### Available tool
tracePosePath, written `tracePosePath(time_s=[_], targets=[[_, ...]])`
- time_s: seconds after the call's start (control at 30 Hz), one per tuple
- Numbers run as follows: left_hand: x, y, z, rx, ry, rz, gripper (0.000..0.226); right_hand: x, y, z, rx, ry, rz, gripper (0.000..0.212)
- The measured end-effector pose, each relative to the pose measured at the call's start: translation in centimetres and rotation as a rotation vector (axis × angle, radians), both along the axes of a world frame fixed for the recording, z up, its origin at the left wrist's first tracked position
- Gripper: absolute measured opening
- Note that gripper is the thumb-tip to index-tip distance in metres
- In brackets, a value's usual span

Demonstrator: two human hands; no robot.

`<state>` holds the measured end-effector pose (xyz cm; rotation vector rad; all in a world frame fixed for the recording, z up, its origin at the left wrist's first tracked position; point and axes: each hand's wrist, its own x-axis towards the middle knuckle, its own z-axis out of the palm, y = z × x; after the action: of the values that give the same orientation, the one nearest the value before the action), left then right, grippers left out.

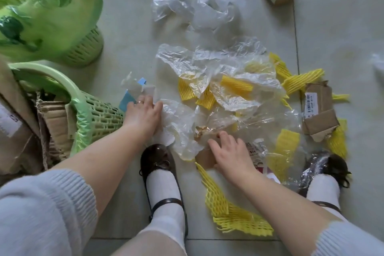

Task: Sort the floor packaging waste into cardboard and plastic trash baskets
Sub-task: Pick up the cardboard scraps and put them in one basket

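Pale ribbed knit sleeves (pixel 41 210) frame the bottom corners, both cut off by the edge. The left hand (pixel 143 112) clutches crinkled clear plastic film (pixel 180 129) beside the green lattice basket (pixel 99 114) holding cardboard; its fingertips are hidden. The right hand (pixel 230 156), fingers spread, presses on film and yellow foam netting (pixel 226 212).

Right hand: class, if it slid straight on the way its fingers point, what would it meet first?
Probably the crumpled clear plastic film just past the right hand fingertips; they may touch it already.
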<state>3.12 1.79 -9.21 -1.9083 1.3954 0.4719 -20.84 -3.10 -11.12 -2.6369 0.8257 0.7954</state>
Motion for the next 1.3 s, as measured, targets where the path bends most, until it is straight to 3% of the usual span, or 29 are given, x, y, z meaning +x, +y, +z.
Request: tracePosePath(time_s=[0.13, 0.3, 0.4, 0.5, 0.57, 0.73, 0.83, 0.97, 1.3], targets=[[0.3, -0.3, -0.3, -0.017, 0.017, -0.035, 0.045, 0.2, -0.3, -0.1, 0.025, 0.031, -0.022, 0.046], [1.0, -0.9, 0.0, -0.046, 0.126, 0.026, 0.03, -0.2, -0.7, -0.1, 0.116, -0.078, -0.055, 0.018], [1.9, -1.9, 1.2, -0.158, 0.231, 0.136, 0.013, 0.1, -1.5, 0.7, 0.314, -0.159, -0.207, 0.019], [3.5, -3.9, 2.8, -0.265, 0.308, 0.36, 0.023, 0.4, -2.9, 2.0, 0.526, -0.262, -0.361, 0.019], [5.3, -5.6, 3.6, -0.218, 0.268, 0.423, 0.014, 1.0, -4.1, 3.1, 0.659, -0.342, -0.485, 0.013], [7.5, -6.9, 3.3, 0.129, 0.031, 0.153, 0.029, 2.6, -7.2, 4.7, 0.828, -0.452, -0.691, 0.015], [7.4, -6.5, 1.6, 0.222, 0.024, -0.008, 0.038, 3.0, -8.2, 4.7, 0.85, -0.469, -0.723, 0.011], [6.3, -6.3, 0.3, 0.197, 0.036, -0.16, 0.04, 3.4, -8.3, 4.3, 0.82, -0.431, -0.725, 0.018], [6.5, -5.3, 0.9, 0.149, 0.114, -0.088, 0.022, 4.0, -7.6, 4.5, 0.844, -0.477, -0.769, 0.019]])
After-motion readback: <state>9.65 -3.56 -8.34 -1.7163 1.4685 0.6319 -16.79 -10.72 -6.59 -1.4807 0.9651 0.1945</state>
